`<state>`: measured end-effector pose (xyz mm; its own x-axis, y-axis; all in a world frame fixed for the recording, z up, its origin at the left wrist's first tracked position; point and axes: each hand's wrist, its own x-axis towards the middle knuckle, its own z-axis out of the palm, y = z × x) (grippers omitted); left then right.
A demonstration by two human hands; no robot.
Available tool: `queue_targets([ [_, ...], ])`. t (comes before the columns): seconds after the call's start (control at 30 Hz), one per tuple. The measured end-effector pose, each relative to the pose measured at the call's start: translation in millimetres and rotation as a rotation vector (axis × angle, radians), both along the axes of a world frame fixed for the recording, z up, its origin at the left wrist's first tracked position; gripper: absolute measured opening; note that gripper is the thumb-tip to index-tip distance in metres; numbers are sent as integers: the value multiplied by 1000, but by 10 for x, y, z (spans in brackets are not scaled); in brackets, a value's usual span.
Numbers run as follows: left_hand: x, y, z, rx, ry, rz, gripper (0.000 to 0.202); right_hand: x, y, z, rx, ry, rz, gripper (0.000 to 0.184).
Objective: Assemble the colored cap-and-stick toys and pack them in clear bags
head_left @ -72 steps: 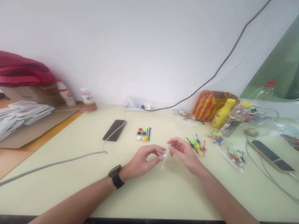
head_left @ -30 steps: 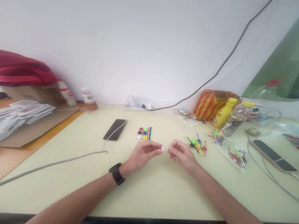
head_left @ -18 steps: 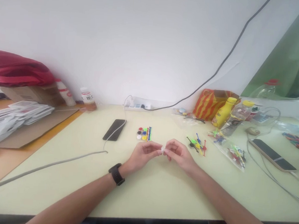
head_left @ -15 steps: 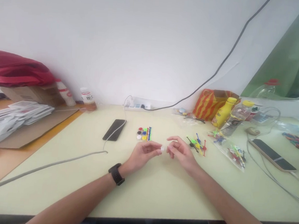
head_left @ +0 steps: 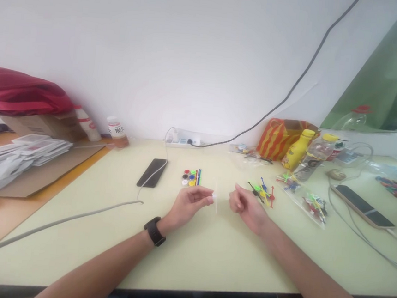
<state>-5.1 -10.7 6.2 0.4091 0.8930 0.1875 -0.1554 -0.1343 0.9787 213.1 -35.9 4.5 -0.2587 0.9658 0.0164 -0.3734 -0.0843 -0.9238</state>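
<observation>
My left hand (head_left: 191, 205), with a black watch on its wrist, pinches a small white spinner (head_left: 214, 196) by its round middle. The spinner's thin white arrow stands out above and below the fingertips, slightly blurred. Just to the right, my right hand (head_left: 248, 210) is apart from the spinner, its fingers curled in with nothing visible in them. Behind my left hand lie coloured discs (head_left: 188, 177) in rows, with several coloured arrows (head_left: 198, 177) laid side by side. Beyond my right hand is a loose cluster of assembled coloured spinners (head_left: 263, 192).
A black phone (head_left: 152, 173) with a cable over it lies left. Clear bags of spinner parts (head_left: 311, 207) and another phone (head_left: 363, 206) lie right. Bottles (head_left: 297, 149), a striped bag (head_left: 272, 139) and a power strip (head_left: 185, 140) stand along the wall. Cardboard (head_left: 48, 173) lies far left.
My right hand has drawn back a little to the right, its fingers curling in. The white arrow now shows upright at my left fingertips. My left hand stays in place.
</observation>
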Motion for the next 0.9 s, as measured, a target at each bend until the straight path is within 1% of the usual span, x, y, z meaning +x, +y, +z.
queue_targets([
  [0.07, 0, -1, -4, 3, 11, -9, 28, -19, 5, 7, 13, -24, -51, 38],
  [0.1, 0, -2, -9, 3, 17, -19, 27, -37, 5, 4, 27, -46, -57, 32],
  [0.13, -1, -3, -14, 5, 22, -29, 27, -57, 4, -4, 48, -70, -55, 29],
  [0.27, -4, -4, -34, 16, 48, -61, 26, -118, 0, -50, 135, -168, -29, 34],
  [0.43, -5, -10, -28, 25, 64, -102, 26, -113, 7, -76, 171, -227, -1, 32],
  [0.57, -5, -8, -26, 15, 60, -84, 27, -90, 11, -76, 196, -253, -48, 32],
  [0.63, -5, -8, -22, 5, 50, -65, 27, -91, 5, -70, 209, -273, -100, 37],
  [0.73, -7, -11, -5, -9, 48, -47, 28, -113, -13, -55, 212, -281, -153, 55],
  [0.77, -8, -12, 2, -11, 50, -43, 28, -121, -20, -51, 204, -277, -163, 59],
  [0.8, -7, -13, 8, -12, 52, -41, 28, -126, -25, -47, 193, -273, -176, 57],
  [0.83, -7, -14, 13, -12, 53, -37, 28, -127, -28, -45, 175, -273, -180, 48],
  [0.87, -5, -15, 15, -12, 53, -34, 28, -122, -30, -43, 154, -278, -159, 37],
  [0.9, -3, -15, 16, -11, 51, -29, 29, -113, -29, -41, 131, -282, -114, 36],
])
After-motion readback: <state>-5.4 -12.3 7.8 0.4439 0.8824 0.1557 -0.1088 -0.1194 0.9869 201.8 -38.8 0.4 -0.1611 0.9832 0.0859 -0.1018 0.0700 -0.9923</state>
